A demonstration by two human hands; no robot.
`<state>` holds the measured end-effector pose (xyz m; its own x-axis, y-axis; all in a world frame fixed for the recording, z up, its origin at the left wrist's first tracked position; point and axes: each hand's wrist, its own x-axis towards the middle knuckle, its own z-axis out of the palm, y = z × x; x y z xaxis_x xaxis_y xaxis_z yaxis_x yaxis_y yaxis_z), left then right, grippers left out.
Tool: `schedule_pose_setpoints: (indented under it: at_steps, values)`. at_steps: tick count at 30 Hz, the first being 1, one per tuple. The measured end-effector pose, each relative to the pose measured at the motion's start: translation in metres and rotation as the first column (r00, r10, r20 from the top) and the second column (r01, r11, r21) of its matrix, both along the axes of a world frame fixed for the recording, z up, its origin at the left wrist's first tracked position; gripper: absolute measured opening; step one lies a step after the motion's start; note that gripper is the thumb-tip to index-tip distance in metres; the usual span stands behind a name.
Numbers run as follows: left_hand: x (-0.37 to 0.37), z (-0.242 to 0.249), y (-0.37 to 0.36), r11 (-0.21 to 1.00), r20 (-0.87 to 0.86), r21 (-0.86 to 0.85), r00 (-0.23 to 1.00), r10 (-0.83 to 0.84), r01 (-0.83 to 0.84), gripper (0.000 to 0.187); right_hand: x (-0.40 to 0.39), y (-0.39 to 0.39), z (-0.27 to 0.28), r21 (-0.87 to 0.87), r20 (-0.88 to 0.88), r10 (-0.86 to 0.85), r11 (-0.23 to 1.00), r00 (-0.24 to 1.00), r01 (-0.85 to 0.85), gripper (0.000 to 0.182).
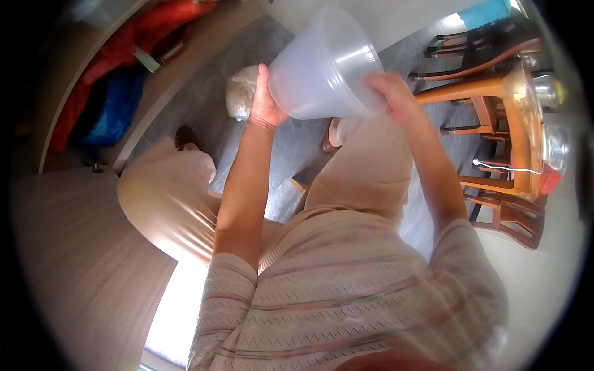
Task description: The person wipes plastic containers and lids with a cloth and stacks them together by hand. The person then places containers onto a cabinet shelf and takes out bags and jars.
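Note:
A translucent plastic tub (pixel 303 68), tilted on its side, is held up above my knees. My left hand (pixel 266 102) supports its narrower end, with the thumb pointing up and the palm against the plastic. At the wide rim, my right hand (pixel 391 96) grips the edge, its fingers partly blurred. The tub looks empty through its cloudy wall. Below and left of it, a clear plastic bag (pixel 241 93) with pale contents rests on the grey floor.
On the left an open cabinet (pixel 142 114) holds red bags (pixel 117 52) and a blue bag (pixel 114 105). A wooden table (pixel 516 117) with glass jars (pixel 555 147) and several chairs (pixel 523 213) stand on the right. A white cable (pixel 507 168) hangs there.

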<state>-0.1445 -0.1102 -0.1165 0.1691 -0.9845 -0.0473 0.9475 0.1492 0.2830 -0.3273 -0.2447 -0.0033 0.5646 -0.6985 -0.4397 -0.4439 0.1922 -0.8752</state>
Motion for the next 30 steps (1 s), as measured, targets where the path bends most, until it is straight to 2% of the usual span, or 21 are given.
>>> schedule_pose_setpoints:
  at_steps: [2,4,5,8,11,14,19,22,25,28,29,30]
  values:
    - [0.000,0.003,0.000,0.999,-0.016,0.033,1.000,0.015,-0.015,0.081,0.000,-0.001,-0.007,0.004,-0.019,-0.033,0.999,0.999,0.033,0.031]
    - [0.000,0.009,-0.003,0.995,-0.001,0.094,0.999,0.045,-0.044,0.077,0.003,0.000,-0.003,-0.342,-0.164,0.031,0.936,0.986,-0.086,0.039]
    - [0.001,0.010,-0.004,0.995,-0.005,0.086,0.999,0.049,-0.049,0.074,0.004,0.001,0.002,-0.494,-0.242,0.038,0.855,0.970,-0.157,0.043]
    - [0.003,0.011,-0.008,0.996,0.003,0.066,0.998,0.058,-0.058,0.067,0.008,0.003,0.023,-0.840,-0.164,0.019,0.521,0.986,-0.150,0.058]
    - [-0.001,0.011,-0.011,0.997,0.047,0.063,0.998,0.052,-0.055,0.064,0.018,0.033,0.048,-0.715,0.043,0.263,0.682,0.964,-0.154,0.060]
    - [-0.010,0.020,-0.016,0.997,0.087,0.055,0.995,0.040,-0.045,0.063,0.027,0.047,0.040,-0.702,0.078,0.338,0.687,0.938,-0.189,0.071]
    - [-0.025,0.052,-0.012,0.990,0.135,0.096,0.986,0.093,-0.107,0.062,0.025,0.058,0.035,-0.538,0.158,0.222,0.836,0.962,-0.105,0.062]
    - [-0.027,0.058,-0.014,0.987,0.096,0.092,0.988,0.122,-0.131,0.062,0.019,0.057,0.026,-0.397,0.183,0.152,0.915,0.971,-0.069,0.055]
    - [-0.022,0.068,-0.009,0.981,0.207,0.061,0.964,0.168,-0.184,0.062,0.016,0.047,0.026,-0.229,0.166,0.116,0.970,0.979,-0.076,0.049]
    - [-0.014,0.068,-0.011,0.981,0.077,0.071,0.982,0.174,-0.180,0.055,0.023,0.046,0.036,-0.240,0.060,0.161,0.960,0.985,-0.142,0.043]
    - [-0.014,0.068,-0.010,0.980,0.121,0.077,0.978,0.172,-0.182,0.059,0.028,0.049,0.041,-0.300,-0.022,0.178,0.938,0.984,-0.176,0.040]
    - [-0.014,0.069,-0.010,0.979,0.165,0.084,0.971,0.170,-0.185,0.062,0.026,0.046,0.035,-0.360,-0.028,0.193,0.913,0.981,-0.190,0.037]
